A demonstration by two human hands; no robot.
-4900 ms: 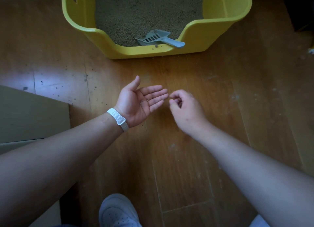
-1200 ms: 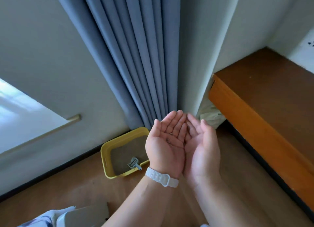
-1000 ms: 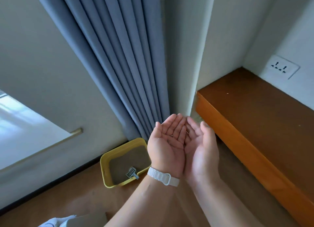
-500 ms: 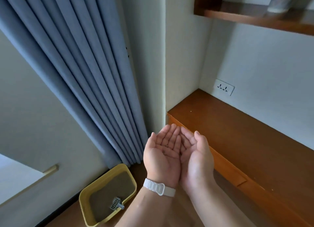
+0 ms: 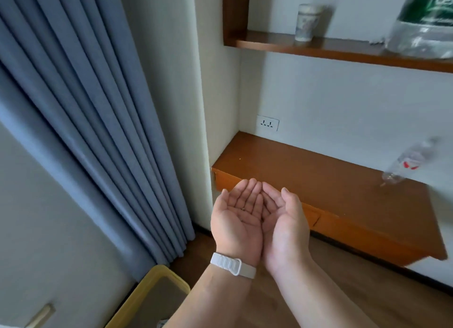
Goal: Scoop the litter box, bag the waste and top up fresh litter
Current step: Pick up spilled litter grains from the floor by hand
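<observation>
The left grip (image 5: 239,219) and the right grip (image 5: 284,227) are held palms up and pressed together along their little-finger edges, forming one shallow cup. The fingers of both are lightly bent upward and close round nothing. A tiny dark speck (image 5: 242,208) lies on the left palm; what it is cannot be told. A white wristband (image 5: 232,266) circles the left wrist, and both bare forearms run down to the bottom edge of the view.

Below and to the left of the left forearm, one corner of the yellow litter box (image 5: 143,293) shows on the wooden floor (image 5: 348,293), with grey-brown litter (image 5: 161,303) inside it. The box is well apart from the cupped grips, low in the view.

Beyond the fingertips stands a low orange-brown bench (image 5: 306,178) set into a wall recess. A clear plastic bottle (image 5: 404,163), blurred, is at its far right. A white wall socket (image 5: 268,124) sits just above the bench's back corner. Higher up, a wooden shelf (image 5: 343,51) carries a pale paper cup (image 5: 307,22) and, at the right edge, a green and clear plastic package (image 5: 426,23). Blue-grey curtain (image 5: 85,112) folds hang on the left, reaching the floor beside the litter box.
</observation>
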